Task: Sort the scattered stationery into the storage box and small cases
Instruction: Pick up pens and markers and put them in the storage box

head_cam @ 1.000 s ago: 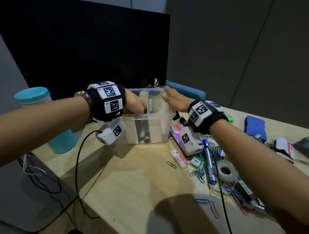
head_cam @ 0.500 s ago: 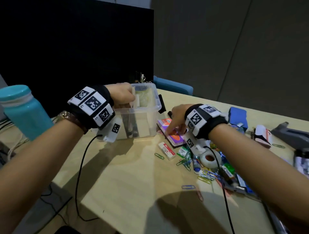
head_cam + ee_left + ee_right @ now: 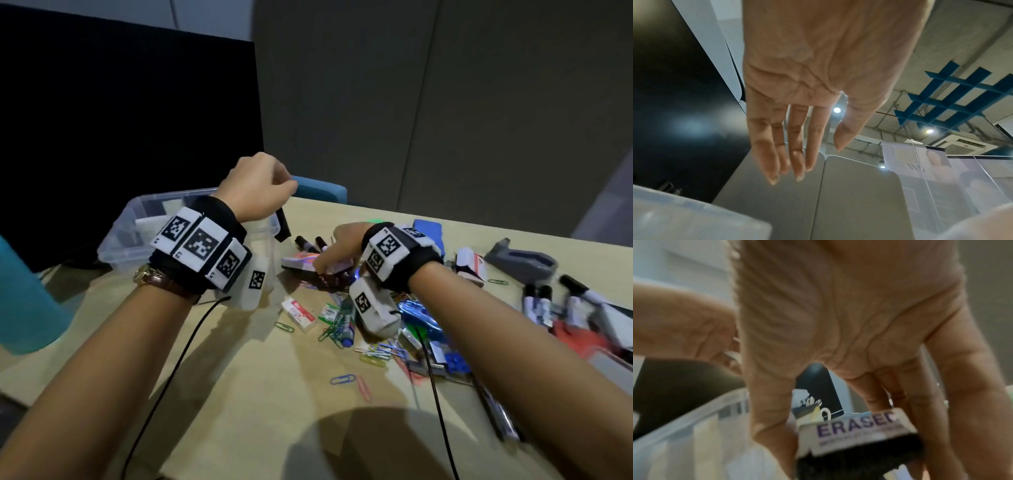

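Observation:
The clear storage box stands at the back left of the table, and its wall shows in the right wrist view. My left hand hangs above the box's right rim. In the left wrist view its fingers are relaxed and hold nothing. Right of the box, my right hand grips a whiteboard eraser. The right wrist view shows its "ERASER" label and black felt between thumb and fingers. Stationery lies scattered under and right of that hand.
A teal bottle stands at the left edge, with a black monitor behind the box. Black markers, a small white boxed eraser, loose paper clips and a grey stapler lie around. A black cable crosses the near table.
My right hand left the box, came down to the right and took hold of the whiteboard eraser. My left hand let go of the box and rose above its rim.

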